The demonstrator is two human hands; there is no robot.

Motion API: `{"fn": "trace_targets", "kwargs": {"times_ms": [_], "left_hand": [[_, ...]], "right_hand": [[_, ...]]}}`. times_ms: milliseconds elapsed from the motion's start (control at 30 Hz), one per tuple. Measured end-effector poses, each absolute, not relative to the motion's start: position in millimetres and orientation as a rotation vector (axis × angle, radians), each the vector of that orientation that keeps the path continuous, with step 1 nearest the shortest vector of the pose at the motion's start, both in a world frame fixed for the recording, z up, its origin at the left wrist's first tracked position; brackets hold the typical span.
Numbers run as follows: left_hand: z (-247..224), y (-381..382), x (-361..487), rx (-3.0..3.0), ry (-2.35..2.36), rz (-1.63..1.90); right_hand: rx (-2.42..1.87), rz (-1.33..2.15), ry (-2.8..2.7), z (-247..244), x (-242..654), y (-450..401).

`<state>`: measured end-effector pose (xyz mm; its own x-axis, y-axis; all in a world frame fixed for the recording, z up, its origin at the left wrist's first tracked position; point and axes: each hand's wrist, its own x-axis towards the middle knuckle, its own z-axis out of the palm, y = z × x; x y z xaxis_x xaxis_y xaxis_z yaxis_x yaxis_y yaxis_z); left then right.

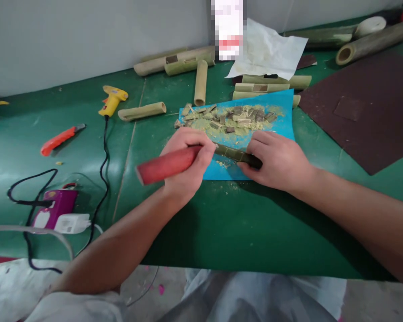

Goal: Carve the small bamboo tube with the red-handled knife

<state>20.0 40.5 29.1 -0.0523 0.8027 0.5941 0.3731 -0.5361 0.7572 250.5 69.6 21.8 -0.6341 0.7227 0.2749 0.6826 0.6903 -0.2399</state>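
My left hand [190,161] is closed around a red cylindrical handle [168,165], whose free end points to the lower left. My right hand [275,156] grips the right end of a dark green bamboo piece [231,153] with marked lines across it. The piece's left end meets my left hand, which hides the tip of the red-handled thing. Both hands are over a blue sheet [235,173]. Behind them on that sheet lies a pile of bamboo chips and sawdust [228,120].
Bamboo tubes [200,82] lie at the back, some under white paper [267,49]. At right is a brown sheet [366,107]. On the left are a yellow glue gun [112,100], a red cutter [58,142], a purple power strip [58,206] and cables.
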Motion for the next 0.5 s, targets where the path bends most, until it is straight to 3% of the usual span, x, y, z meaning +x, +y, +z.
{"fn": "trace_targets", "kwargs": {"times_ms": [500], "left_hand": [[3,89,61,1.585,1.216,1.745]], "right_hand": [[-1.268,0.217,-2.677,31,239,64]]}}
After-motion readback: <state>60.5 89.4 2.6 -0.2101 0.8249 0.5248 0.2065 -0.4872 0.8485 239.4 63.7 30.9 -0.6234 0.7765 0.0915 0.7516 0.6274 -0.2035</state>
